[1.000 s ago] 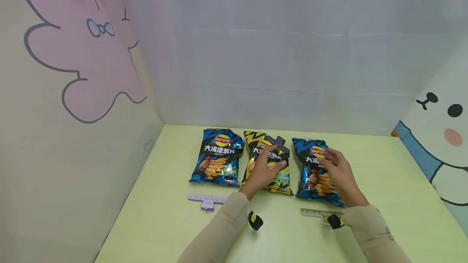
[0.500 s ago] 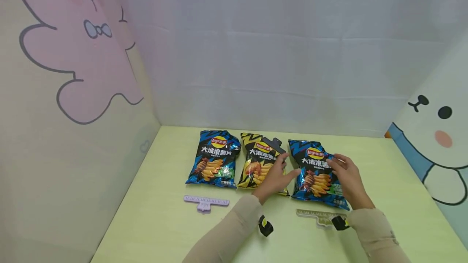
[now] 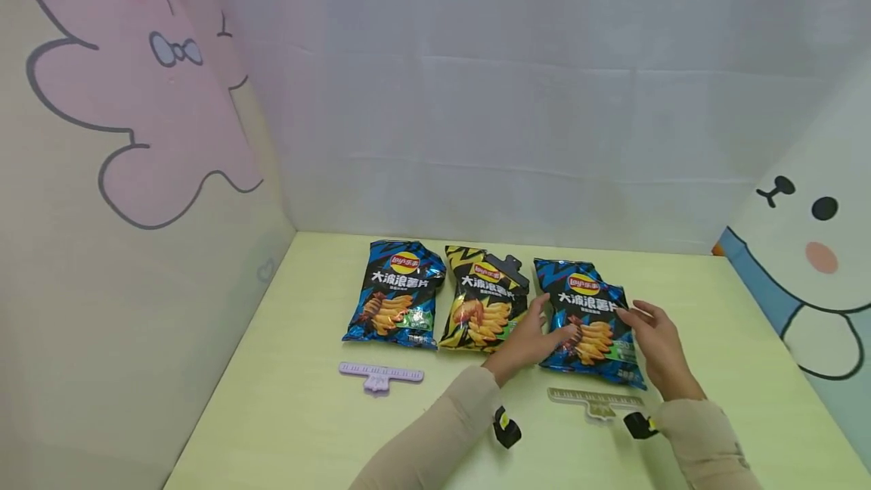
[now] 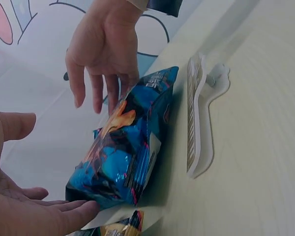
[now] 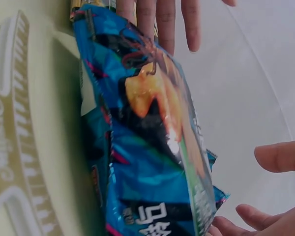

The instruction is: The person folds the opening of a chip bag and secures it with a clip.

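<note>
Three crisp bags lie in a row on the pale green table [image 3: 306, 414]: a blue one [image 3: 396, 293] at the left, a yellow one [image 3: 480, 305] in the middle, and a blue one [image 3: 590, 320] at the right. My left hand [image 3: 534, 333] is open at the right bag's left side, its fingertips touching the bag's edge [image 4: 123, 157]. My right hand [image 3: 656, 335] is open at the bag's right side, with the fingers spread near the bag [image 5: 147, 132]. Neither hand grips it.
A black clip [image 3: 512, 266] sits at the top of the yellow bag. A purple sealing clip [image 3: 381, 375] lies in front of the left bag, and a pale yellow one [image 3: 596, 401] in front of the right bag. Cartoon-printed walls close in three sides of the table.
My left hand has moved off the yellow bag to the right blue bag's left side. My right hand has slid from the top of that bag to its right edge.
</note>
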Demonstrator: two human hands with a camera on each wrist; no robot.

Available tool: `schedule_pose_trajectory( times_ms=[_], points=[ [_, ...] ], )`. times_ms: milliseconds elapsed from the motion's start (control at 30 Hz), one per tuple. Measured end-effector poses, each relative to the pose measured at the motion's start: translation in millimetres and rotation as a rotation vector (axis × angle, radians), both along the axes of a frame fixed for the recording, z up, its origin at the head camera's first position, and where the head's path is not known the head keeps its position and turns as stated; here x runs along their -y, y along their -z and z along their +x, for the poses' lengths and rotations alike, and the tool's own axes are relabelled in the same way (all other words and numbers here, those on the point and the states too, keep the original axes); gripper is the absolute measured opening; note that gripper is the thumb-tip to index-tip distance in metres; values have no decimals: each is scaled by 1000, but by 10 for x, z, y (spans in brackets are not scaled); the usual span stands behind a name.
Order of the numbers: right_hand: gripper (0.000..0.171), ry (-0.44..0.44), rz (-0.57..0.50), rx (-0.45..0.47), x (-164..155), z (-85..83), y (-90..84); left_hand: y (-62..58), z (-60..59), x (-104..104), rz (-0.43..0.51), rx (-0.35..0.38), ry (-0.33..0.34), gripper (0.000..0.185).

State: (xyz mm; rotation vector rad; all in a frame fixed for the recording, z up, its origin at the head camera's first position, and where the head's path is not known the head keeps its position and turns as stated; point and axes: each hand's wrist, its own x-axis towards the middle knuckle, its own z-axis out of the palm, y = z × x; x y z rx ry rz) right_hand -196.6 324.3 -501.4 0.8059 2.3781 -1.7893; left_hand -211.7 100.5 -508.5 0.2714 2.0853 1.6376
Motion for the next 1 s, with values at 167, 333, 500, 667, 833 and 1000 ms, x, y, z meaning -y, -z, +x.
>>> schedule_pose_trajectory(
  times_ms=[167,333,500,667,833,1000],
  points=[
    [83,-8,-29,51,11,52,-8,25,35,-49,1,4,-5,78],
    [90,-54,-50,89,-39,82,39,57,61,-93,-11,21,-31,79],
    [93,-99,-65,107,-60,88,70,66,51,-148,-26,31,-70,77],
    [96,-120,-56,128,-69,89,79,58,51,-174,-30,35,-74,77],
    [95,-109,-48,130,-54,85,79,51,59,-159,-45,53,-54,79],
    [91,-111,-29,134,-29,93,94,53,73,-157,-58,67,-32,81]
  ],
)
